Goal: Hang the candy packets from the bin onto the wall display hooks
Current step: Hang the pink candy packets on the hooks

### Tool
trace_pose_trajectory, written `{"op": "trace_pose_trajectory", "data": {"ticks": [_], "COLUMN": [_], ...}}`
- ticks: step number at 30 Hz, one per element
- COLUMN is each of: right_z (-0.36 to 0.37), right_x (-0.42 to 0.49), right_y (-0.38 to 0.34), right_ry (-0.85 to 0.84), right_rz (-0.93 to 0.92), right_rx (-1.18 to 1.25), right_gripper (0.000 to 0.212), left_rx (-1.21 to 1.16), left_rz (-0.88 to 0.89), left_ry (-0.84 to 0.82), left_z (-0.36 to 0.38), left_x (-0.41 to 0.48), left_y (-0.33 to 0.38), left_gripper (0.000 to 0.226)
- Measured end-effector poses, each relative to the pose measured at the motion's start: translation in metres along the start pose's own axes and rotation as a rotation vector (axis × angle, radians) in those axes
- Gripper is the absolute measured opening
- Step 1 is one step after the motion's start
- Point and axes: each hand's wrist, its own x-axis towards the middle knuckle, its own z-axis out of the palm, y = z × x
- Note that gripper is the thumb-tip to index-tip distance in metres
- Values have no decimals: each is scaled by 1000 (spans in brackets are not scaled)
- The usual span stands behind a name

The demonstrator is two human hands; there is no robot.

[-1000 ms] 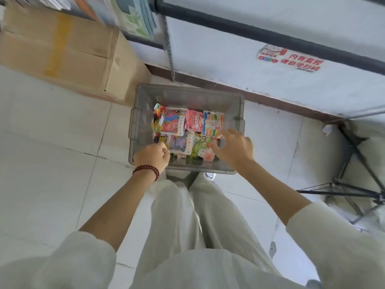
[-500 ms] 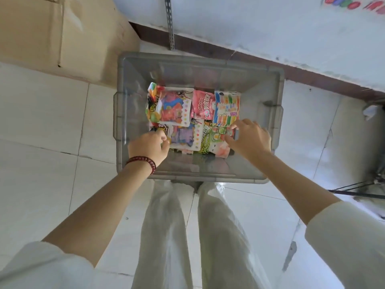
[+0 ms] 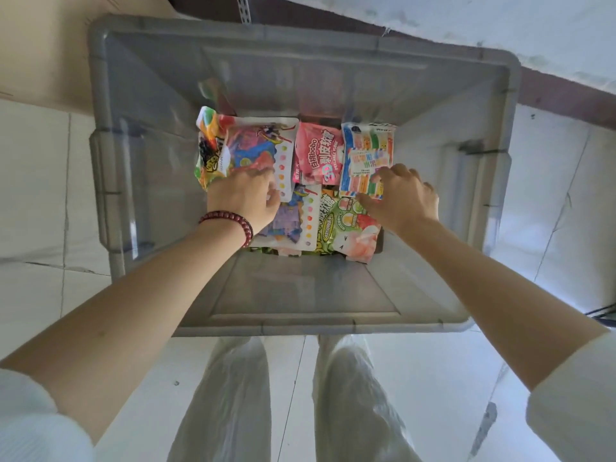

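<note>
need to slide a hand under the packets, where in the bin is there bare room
Bare floor of the bin lies between the near wall and the green packet. The pile otherwise fills the floor wall to wall, and the left hand and right hand crowd it.

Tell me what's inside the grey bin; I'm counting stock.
The grey bin holds candy packets: a pink packet, a striped packet, a green packet. Both hands cover parts of the pile; lower layers are hidden.

Candy packets [image 3: 320, 155] in the bin [image 3: 140, 95]; left hand [image 3: 245, 196] and right hand [image 3: 405, 200] upon them
</note>
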Motion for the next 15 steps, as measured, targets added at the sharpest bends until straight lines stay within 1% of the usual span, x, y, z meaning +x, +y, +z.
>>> {"op": "trace_pose_trajectory", "data": {"ticks": [3, 6, 8, 12, 15], "right_z": [14, 33, 47, 72, 78], "right_x": [17, 30, 37, 63, 97], "right_y": [7, 15, 19, 23, 23], "right_ry": [-39, -150, -196, -228, -197], "right_rz": [12, -4, -17, -60, -80], "right_rx": [26, 18, -1, -46, -27], "right_gripper": [50, 56, 60, 71, 78], "left_rx": [-9, -13, -13, -41, -129], "left_rz": [10, -2, -3, 3, -19], "left_ry": [0, 2, 32, 82, 121], "left_z": [10, 24, 33, 59, 75], "left_x": [18, 28, 33, 42, 53], "left_y": [7, 11, 12, 12, 8], "left_gripper": [24, 26, 26, 25, 25]}}
